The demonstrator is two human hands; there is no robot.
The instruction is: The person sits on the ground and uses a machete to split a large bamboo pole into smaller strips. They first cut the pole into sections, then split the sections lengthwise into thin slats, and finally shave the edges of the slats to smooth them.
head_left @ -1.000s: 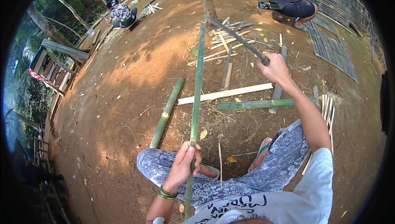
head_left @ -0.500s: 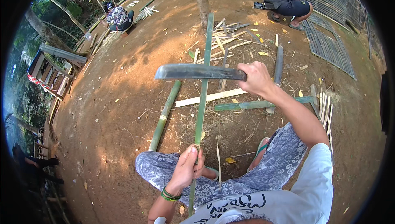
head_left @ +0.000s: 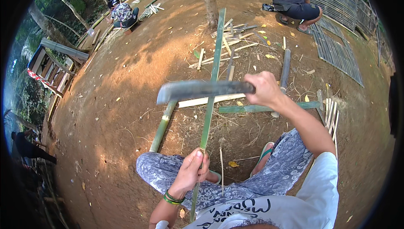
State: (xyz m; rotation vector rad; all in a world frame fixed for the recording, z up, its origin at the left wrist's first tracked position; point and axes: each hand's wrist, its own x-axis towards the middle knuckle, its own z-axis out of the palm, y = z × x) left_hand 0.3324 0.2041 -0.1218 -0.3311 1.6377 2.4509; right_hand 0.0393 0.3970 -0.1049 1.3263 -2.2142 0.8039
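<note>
My left hand [head_left: 192, 171] is closed around the lower part of a long green bamboo strip [head_left: 208, 121], which points away from me over my folded legs. My right hand [head_left: 264, 88] grips the dark handle of a machete [head_left: 189, 90]. Its broad blade lies crosswise over the strip, tip toward the left, and is slightly blurred by motion. Whether the edge bites into the strip I cannot tell. Behind the blade tip a green bamboo pole [head_left: 163, 128] rests on the ground, and a pale split bamboo piece [head_left: 198, 102] runs partly beneath the strip.
A green bamboo length [head_left: 269, 107] and a dark bamboo tube [head_left: 285, 71] lie to the right. Cut slats [head_left: 229, 46] are heaped by a tree trunk [head_left: 210, 6]. One person [head_left: 294, 2] squats at far right, another [head_left: 122, 14] sits at far left. A bamboo panel [head_left: 336, 54] lies beyond.
The machete has dropped a little toward me along the strip, and my right hand has come slightly nearer. My left hand keeps its hold in nearly the same place.
</note>
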